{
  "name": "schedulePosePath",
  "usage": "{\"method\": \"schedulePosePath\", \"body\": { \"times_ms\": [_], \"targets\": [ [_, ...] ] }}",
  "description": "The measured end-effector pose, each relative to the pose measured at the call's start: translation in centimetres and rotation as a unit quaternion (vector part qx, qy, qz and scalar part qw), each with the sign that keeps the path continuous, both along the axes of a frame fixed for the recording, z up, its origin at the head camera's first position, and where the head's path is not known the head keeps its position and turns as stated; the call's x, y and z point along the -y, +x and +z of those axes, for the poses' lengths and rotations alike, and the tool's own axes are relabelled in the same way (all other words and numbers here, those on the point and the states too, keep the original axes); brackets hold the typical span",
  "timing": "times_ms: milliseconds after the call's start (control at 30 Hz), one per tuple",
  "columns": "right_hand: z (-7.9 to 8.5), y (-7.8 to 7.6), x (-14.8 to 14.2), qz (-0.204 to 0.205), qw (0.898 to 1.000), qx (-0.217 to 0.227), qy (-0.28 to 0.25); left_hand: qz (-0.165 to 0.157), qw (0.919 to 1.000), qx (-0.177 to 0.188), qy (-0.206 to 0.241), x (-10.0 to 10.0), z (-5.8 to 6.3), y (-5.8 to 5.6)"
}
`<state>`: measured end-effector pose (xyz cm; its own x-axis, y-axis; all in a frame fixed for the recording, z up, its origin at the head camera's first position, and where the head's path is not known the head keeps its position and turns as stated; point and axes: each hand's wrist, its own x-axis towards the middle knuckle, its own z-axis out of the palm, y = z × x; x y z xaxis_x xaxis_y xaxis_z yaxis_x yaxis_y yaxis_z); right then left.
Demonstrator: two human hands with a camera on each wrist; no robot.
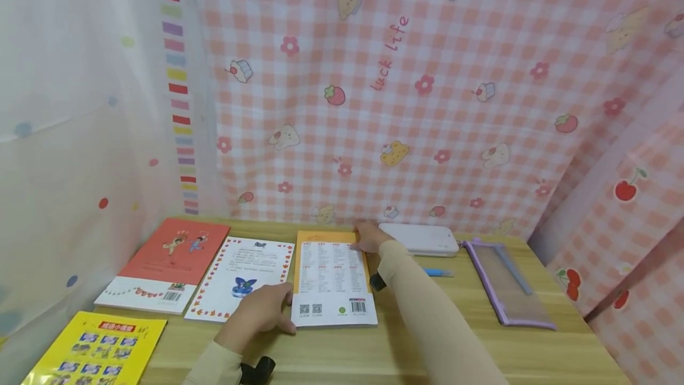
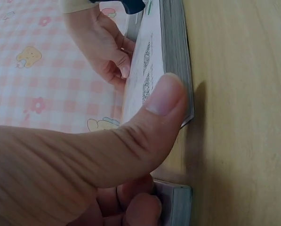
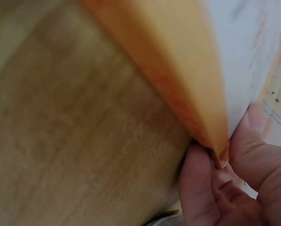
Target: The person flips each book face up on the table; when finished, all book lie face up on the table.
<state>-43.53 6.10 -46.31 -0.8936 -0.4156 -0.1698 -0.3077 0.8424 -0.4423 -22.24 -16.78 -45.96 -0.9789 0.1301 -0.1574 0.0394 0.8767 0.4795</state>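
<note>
A book with an orange border (image 1: 333,266) lies back cover up, its white panel bearing columns of text and a barcode. My right hand (image 1: 370,236) pinches its far right corner; in the right wrist view, the thumb (image 3: 253,127) is on the white cover side and a finger (image 3: 196,179) on the orange side. At the near left corner is my left hand (image 1: 267,308), its thumb (image 2: 166,101) against the bottom edge. The other left fingers (image 2: 142,207) curl beside a white booklet with a leaf border (image 1: 214,290), partly covering it.
Left of the booklet lies a red and white book (image 1: 171,260), with a yellow book (image 1: 98,349) nearer me. A white case (image 1: 422,239), a blue pen (image 1: 439,273) and a purple-edged mesh pouch (image 1: 513,290) are on the right. Checked cloth (image 1: 385,123) hangs behind the table.
</note>
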Motion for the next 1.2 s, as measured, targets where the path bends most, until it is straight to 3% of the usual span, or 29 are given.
{"method": "schedulePosePath", "body": {
  "times_ms": [200, 333, 433, 600, 833, 933, 1067, 1200],
  "targets": [
    [0.9, -1.2, 1.0, -0.011, 0.998, -0.040, 0.040, 0.007, 0.9999, -0.010, -0.008, 0.1, 0.8, -0.5],
    [1.7, -1.9, 2.0, -0.035, 0.999, -0.032, 0.021, 0.021, 0.9994, -0.014, -0.023, -0.1, 1.9, -0.6],
    [1.2, -2.3, 2.4, -0.044, 0.999, -0.027, 0.015, 0.050, 0.9974, -0.020, -0.047, -1.0, 2.3, -0.1],
    [0.1, -1.7, 2.1, -0.059, 0.998, -0.005, -0.003, 0.114, 0.9861, -0.038, -0.115, -3.8, 1.4, 1.0],
    [-0.9, -0.5, 1.2, -0.088, 0.995, 0.045, -0.034, 0.135, 0.9705, -0.045, -0.195, -6.1, 0.1, 1.9],
    [-0.9, -0.5, 1.3, -0.089, 0.994, 0.050, -0.040, 0.126, 0.9725, -0.035, -0.193, -6.0, 0.2, 2.0],
    [-0.5, 0.0, 1.2, -0.094, 0.992, 0.057, -0.054, 0.110, 0.9821, -0.015, -0.152, -5.7, 0.6, 2.2],
    [-0.5, 0.4, 1.2, -0.100, 0.990, 0.065, -0.077, 0.122, 0.9832, -0.011, -0.135, -5.6, 0.4, 2.3]
  ]
}}
